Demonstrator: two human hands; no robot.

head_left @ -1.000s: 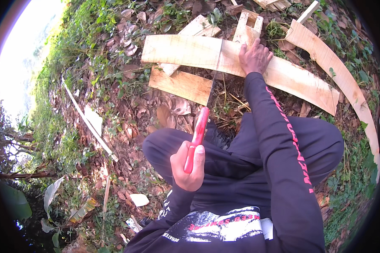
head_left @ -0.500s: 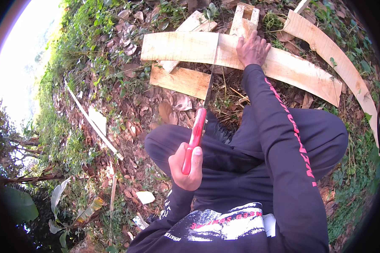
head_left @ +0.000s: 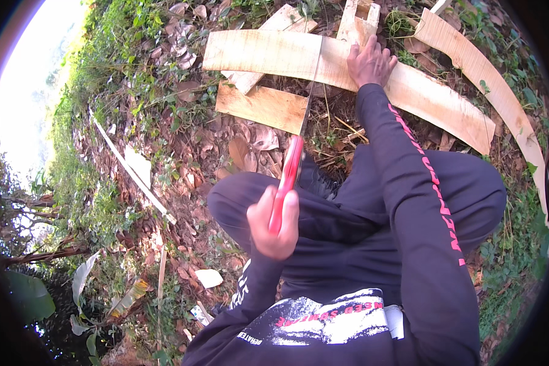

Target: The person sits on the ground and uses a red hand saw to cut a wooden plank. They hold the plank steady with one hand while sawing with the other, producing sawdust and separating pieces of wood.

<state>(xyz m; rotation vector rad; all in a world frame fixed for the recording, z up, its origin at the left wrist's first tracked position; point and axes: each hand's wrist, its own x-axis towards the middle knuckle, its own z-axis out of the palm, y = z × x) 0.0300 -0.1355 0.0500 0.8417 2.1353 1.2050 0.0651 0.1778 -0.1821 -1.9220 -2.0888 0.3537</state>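
My left hand (head_left: 274, 222) is closed around the red handle of a long knife (head_left: 288, 174). Its thin blade points away from me, toward a long pale strip of wood-like sheath (head_left: 262, 53) lying on the ground. The blade lines up with a dark line across that strip. My right hand (head_left: 371, 61) presses flat on the same strip, just right of the blade line. I am crouched, with my dark trousers and dark sleeves with pink lettering below my hands.
A shorter pale piece (head_left: 262, 107) lies just nearer than the long strip. A curved strip (head_left: 488, 73) arcs along the right. More offcuts (head_left: 357, 18) lie behind. Dry leaves, grass and a thin white stick (head_left: 131, 171) cover the sloping ground on the left.
The whole scene has drifted slightly up in the view. My left hand keeps the knife and my right hand stays pressed on the strip.
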